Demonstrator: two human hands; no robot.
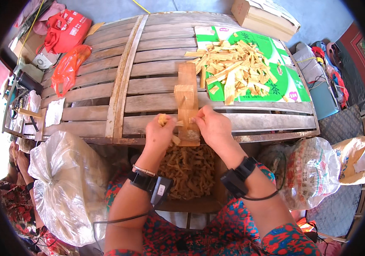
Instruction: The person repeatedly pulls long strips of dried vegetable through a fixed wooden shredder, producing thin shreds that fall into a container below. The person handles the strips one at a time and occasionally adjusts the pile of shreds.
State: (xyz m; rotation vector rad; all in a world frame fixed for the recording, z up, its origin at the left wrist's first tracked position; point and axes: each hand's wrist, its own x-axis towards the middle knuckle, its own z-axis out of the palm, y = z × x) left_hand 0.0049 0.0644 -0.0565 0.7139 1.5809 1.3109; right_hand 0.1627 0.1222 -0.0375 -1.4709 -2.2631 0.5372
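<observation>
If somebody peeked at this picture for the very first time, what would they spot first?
Probably the two hands in the middle, the left hand and right hand, pinching a thin strip against an upright wooden block on the slatted wooden table. Next, the pile of pale strips on a green sheet at the far right, and the red bag at top left.

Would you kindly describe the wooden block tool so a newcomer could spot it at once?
Start at the slatted wooden platform. At its near edge, between the left hand and right hand, stands the wooden block tool. Unlike the thin loose strips nearby, it is one thick upright piece.
</observation>
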